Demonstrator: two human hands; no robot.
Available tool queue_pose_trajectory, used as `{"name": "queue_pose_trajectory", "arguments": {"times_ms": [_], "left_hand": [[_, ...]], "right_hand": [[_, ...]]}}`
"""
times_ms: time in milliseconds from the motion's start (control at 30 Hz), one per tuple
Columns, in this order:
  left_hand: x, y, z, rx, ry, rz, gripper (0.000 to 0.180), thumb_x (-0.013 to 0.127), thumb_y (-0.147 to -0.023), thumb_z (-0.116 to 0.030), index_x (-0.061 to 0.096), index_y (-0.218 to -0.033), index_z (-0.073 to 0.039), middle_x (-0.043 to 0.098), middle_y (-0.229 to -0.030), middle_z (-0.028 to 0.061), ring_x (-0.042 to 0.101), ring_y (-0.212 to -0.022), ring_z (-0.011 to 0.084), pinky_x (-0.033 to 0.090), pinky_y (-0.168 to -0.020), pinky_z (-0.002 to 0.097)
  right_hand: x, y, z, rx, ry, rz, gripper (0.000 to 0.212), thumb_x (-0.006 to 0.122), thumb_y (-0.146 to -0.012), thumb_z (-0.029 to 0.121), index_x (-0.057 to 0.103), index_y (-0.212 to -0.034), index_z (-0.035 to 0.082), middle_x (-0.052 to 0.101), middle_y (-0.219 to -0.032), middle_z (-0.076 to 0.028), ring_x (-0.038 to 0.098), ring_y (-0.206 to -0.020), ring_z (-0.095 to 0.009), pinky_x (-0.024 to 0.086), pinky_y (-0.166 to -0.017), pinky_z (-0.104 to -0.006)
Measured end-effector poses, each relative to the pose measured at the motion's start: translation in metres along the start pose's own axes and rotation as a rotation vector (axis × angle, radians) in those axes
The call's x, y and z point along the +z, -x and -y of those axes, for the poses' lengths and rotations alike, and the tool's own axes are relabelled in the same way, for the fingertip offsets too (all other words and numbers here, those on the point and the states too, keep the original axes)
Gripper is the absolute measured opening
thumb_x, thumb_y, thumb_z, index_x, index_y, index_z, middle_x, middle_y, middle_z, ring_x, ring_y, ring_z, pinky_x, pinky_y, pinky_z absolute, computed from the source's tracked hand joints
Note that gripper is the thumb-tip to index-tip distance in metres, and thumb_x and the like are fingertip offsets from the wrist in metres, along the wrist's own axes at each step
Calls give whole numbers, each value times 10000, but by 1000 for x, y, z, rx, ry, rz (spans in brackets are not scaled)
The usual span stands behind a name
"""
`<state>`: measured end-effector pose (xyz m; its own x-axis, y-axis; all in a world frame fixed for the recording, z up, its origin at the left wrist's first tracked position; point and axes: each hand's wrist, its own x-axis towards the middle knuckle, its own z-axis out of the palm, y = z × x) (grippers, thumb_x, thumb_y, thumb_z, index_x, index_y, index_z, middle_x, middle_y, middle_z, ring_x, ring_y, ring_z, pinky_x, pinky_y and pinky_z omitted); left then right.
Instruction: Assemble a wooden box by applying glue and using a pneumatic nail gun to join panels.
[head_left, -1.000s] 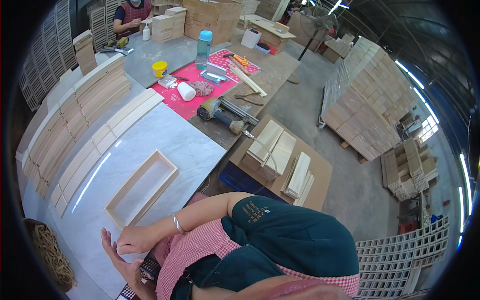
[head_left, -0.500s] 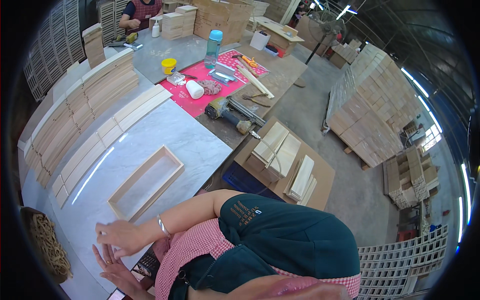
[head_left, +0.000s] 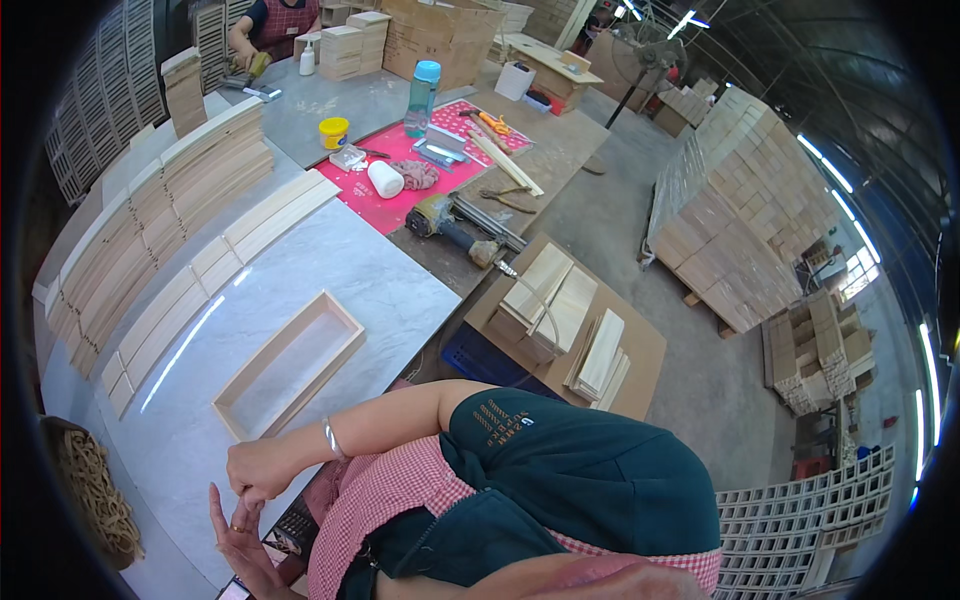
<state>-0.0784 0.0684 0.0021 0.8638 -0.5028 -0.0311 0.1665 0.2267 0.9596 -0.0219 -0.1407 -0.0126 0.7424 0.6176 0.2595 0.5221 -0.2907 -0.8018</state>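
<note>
Wrapped block of pale wooden boxes point(head_left: 740, 220), far right on the floor, stands well apart from the work. White, grey-veined, smooth tabletop point(head_left: 390, 270), left of centre, bears the materials. Long, tied rows of pale wooden slats point(head_left: 170, 210) line its left side. Pale, rectangular, shallow wooden frame point(head_left: 318, 378) lies flat on the tabletop, slanting from near left to far right, unheld. Yellow-and-black power tool point(head_left: 450, 228) rests beyond the tabletop's right corner, well apart from both hands. Right hand point(head_left: 262, 468), its fingers curled, meets the fingers of the left hand point(head_left: 245, 550), which is spread with one finger extended; whether anything small lies between them cannot be told. The step in hand appears to concern the fingers alone; handling the frame would call for parting the hands and reaching right and far. The frame's near end lies just beyond the right hand; contact there cannot be judged. Silver, rounded metal bangle point(head_left: 333, 438) encircles the right wrist; thin, gold-coloured ring point(head_left: 237, 528) sits on a left finger.
</note>
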Motion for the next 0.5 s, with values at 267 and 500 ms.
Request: {"name": "queue_pose_trajectory", "arguments": {"times_ms": [267, 500], "left_hand": [[4, -2, -1, -24, 5, 91, 1102, 368, -870, -864, 131, -1617, -88, 669, -1235, 237, 652, -1142, 274, 446, -1044, 349], [7, -2, -2, -53, -26, 99, 1088, 359, -873, -863, 122, -1622, -110, 646, -1270, 259, 652, -1157, 286, 455, -1041, 354]], "right_hand": [[-22, 19, 21, 104, -159, 124, 173, 625, -787, 112, 730, -687, 19, 720, -644, -55, 609, -541, -251, 516, -566, -336], [-11, 21, 1, -3, -29, 117, 156, 622, -801, 105, 721, -717, 19, 718, -662, -70, 613, -576, -287, 508, -560, -373]]}}
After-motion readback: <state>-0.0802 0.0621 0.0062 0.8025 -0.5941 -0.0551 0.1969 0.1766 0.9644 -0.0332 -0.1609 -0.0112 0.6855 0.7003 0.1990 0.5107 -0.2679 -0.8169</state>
